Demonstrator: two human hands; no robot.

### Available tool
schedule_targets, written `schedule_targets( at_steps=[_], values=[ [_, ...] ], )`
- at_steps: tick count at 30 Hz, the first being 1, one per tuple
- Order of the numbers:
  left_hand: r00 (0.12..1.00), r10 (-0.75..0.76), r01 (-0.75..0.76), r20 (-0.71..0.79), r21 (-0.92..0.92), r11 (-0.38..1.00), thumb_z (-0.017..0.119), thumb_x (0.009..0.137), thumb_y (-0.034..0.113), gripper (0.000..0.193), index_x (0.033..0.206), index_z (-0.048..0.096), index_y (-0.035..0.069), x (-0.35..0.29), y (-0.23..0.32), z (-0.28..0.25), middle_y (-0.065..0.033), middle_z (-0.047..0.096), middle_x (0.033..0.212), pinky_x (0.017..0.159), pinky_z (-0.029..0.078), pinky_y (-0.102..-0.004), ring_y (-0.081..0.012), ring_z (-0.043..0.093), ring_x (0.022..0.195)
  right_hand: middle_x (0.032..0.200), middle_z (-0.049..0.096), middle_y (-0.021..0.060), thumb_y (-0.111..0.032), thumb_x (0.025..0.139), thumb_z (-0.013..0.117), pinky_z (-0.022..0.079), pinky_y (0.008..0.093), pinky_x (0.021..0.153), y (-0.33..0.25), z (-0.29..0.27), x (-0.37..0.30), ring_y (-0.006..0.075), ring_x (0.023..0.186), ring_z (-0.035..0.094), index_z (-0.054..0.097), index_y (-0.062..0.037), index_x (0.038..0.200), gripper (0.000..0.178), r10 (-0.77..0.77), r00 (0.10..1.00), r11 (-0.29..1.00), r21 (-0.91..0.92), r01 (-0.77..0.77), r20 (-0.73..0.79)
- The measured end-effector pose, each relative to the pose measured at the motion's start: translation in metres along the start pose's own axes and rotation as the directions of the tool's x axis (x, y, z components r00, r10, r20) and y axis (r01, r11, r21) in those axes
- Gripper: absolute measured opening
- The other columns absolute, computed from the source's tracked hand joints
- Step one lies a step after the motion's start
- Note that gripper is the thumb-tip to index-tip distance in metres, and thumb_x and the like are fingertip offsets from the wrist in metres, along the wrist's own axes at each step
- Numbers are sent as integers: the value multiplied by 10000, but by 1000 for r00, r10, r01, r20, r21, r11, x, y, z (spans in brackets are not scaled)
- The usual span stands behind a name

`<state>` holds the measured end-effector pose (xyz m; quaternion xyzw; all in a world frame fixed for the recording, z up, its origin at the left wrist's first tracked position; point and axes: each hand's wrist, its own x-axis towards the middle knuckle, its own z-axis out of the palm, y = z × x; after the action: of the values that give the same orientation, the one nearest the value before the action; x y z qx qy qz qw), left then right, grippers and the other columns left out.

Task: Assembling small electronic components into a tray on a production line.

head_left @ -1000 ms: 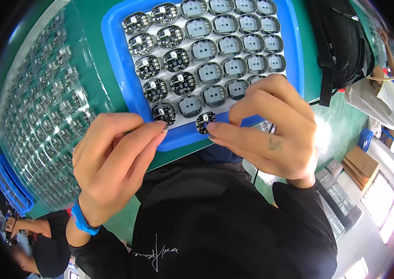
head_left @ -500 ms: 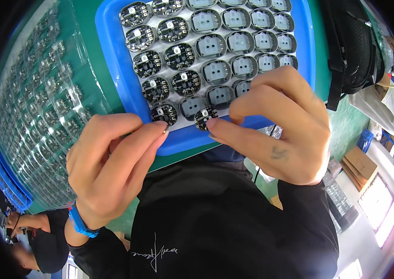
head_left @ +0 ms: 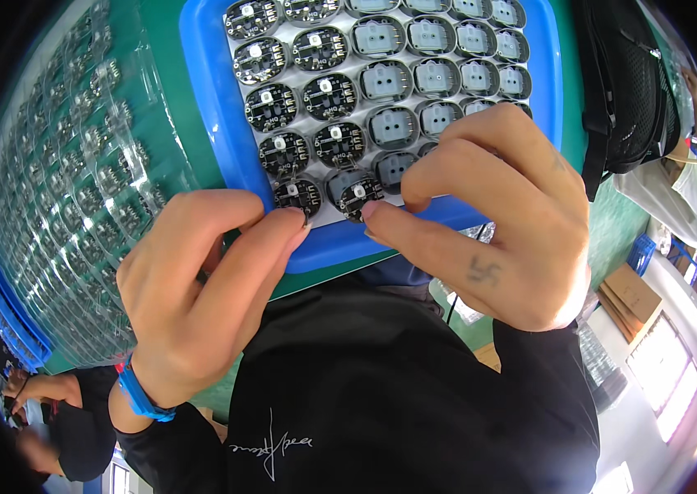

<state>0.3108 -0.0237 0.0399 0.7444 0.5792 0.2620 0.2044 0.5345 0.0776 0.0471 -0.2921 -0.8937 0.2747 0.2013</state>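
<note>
My right hand (head_left: pixel 497 230) pinches the edge of a round black circuit board (head_left: pixel 358 196) between its fingertips. That board lies tilted, partly over a grey oval housing (head_left: pixel 340 183) in the bottom row. The fingers of my left hand (head_left: pixel 209 272) are pressed together at the tray's near edge. Their tips are beside another black board (head_left: pixel 297 194), which sits in the bottom-left housing; whatever they pinch is too small or hidden to name. More boards fill the two left columns of the blue tray (head_left: pixel 229 140). Housings with pale grey insides (head_left: pixel 385 80) stand in the columns to the right.
Clear plastic blister sheets holding several boards (head_left: pixel 77 189) cover the green table at left. A black bag (head_left: pixel 624 90) lies right of the tray. Blue trays (head_left: pixel 15 321) are stacked at far left, near another person's arm (head_left: pixel 52 391). Cardboard (head_left: pixel 630 300) stands at right.
The tray appears slightly lower and farther right in view. My right hand's board has moved closer over its housing, and my left fingertips remain by the bottom-left board.
</note>
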Motion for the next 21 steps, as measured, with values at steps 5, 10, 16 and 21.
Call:
schedule_targets(
  at_steps=[5,10,16,21],
  values=[
    [998,61,-57,-33,103,993,853,745,-21,271,996,759,22,0,3,2,-66,593,903,526,392,-310,-187,532,646,782,627,15,-96,522,820,465,326,568,5,6,-2,228,762,587,807,-119,844,322,-81,996,996,-43,80,-23],
    [997,58,-53,-45,113,992,859,731,-16,287,999,759,17,-1,4,3,-65,591,881,526,386,-315,-192,523,638,784,629,4,-80,554,840,466,329,575,3,8,-1,225,770,598,802,-137,825,280,-60,998,997,-58,58,-32],
    [995,71,-63,-71,108,992,857,727,-18,282,990,756,12,-2,3,5,-66,593,871,532,386,-322,-196,519,639,783,624,3,-90,573,839,472,334,578,5,9,1,227,773,600,798,-139,817,252,-135,990,988,-82,132,-38],
    [994,86,-76,-73,124,989,856,723,-19,282,985,757,14,-1,2,5,-66,595,871,549,389,-326,-201,514,643,780,620,8,-95,581,834,473,332,577,1,6,4,229,769,599,795,-139,812,238,-12,1000,998,-66,12,2]
  ],
)
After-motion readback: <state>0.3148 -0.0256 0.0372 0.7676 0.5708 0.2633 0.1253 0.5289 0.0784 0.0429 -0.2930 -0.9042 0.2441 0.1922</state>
